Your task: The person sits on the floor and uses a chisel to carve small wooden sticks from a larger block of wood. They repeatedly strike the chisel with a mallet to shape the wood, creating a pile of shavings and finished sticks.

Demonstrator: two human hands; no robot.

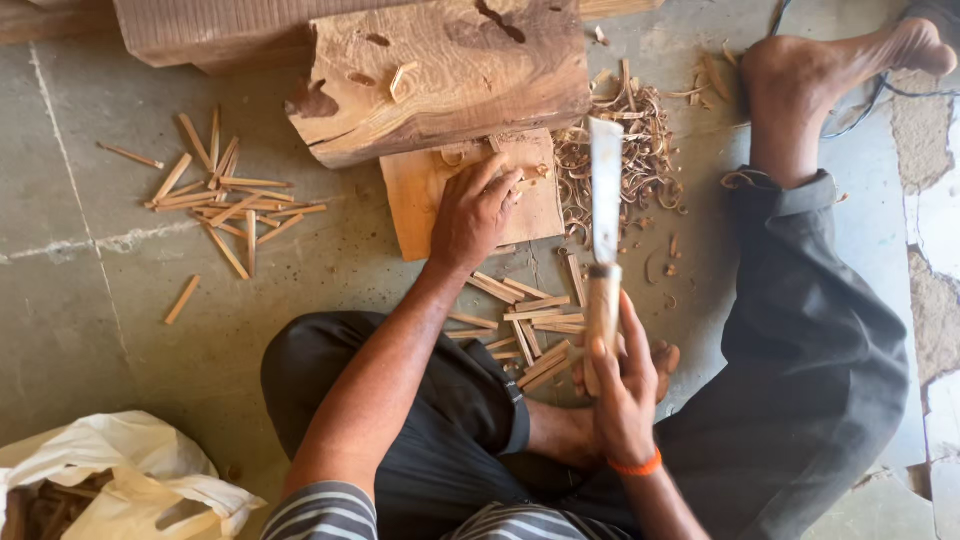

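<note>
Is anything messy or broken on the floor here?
Yes. Curly shavings and small sticks lie scattered on the floor. The big log has holes and a chipped edge. The floor is cracked at the right.

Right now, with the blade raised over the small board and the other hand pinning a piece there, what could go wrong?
1. The left hand holds a small wood piece on the flat wooden chopping board; a stroke of the broad steel blade with wooden handle in the right hand could catch its fingers.
2. The bare foot lies beside the curly wood shavings, near any glancing cut.
</note>
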